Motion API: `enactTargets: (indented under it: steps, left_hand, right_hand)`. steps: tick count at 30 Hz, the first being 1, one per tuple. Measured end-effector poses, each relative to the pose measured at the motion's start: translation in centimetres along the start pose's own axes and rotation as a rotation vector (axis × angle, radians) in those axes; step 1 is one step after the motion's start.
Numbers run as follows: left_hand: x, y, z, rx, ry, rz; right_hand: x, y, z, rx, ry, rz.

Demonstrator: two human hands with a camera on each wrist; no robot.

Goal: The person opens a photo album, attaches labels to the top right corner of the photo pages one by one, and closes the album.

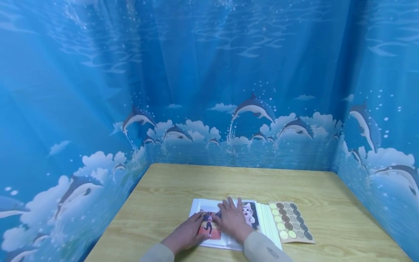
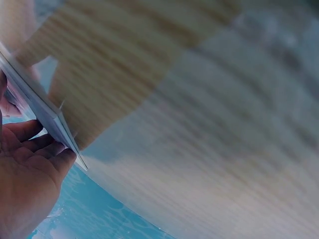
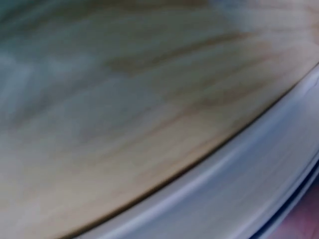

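A white photo album (image 1: 229, 243) lies spread on the table. On its left part is a photo of a runner on a red track (image 1: 214, 233), and on its right part a photo of a kitten (image 1: 247, 214). My left hand (image 1: 185, 233) rests along the left side of the runner photo, fingertips on it. In the left wrist view its extended fingers lie against the album's edge (image 2: 57, 122). My right hand (image 1: 234, 220) lies spread over the album's middle, thumb toward the runner photo, partly covering both pictures. In the right wrist view, only a blurred bit of skin shows beside the album's edge (image 3: 209, 194).
A sheet of round stickers (image 1: 291, 222) in yellow, brown, grey and dark rows lies just right of the album. The wooden table (image 1: 157, 193) is bordered by blue dolphin-print curtains (image 1: 203, 91) at the back and sides.
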State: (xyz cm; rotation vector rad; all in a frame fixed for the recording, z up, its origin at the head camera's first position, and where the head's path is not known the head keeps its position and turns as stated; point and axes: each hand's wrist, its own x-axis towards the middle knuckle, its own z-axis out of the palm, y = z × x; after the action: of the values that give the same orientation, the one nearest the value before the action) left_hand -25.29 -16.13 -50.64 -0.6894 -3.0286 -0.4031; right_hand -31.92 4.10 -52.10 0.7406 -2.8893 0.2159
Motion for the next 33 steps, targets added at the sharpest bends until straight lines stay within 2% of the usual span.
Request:
enactTargets:
  steps: [19, 23, 27, 33]
  left_hand:
    - [0.2, 0.2, 0.2, 0.010, 0.008, 0.020]
    - [0.3, 0.1, 0.1, 0.027, 0.004, 0.017]
    - [0.2, 0.0, 0.1, 0.053, 0.009, 0.024]
    - [0.2, -0.1, 0.1, 0.051, 0.017, 0.027]
  right_hand:
    - [0.1, -0.6, 1.0, -0.116, -0.019, -0.022]
    - [-0.1, -0.8, 0.7, -0.102, -0.029, -0.022]
    - [-0.3, -0.8, 0.8, -0.089, -0.006, -0.038]
    - [-0.8, -0.7, 0.5, -0.090, 0.003, -0.051]
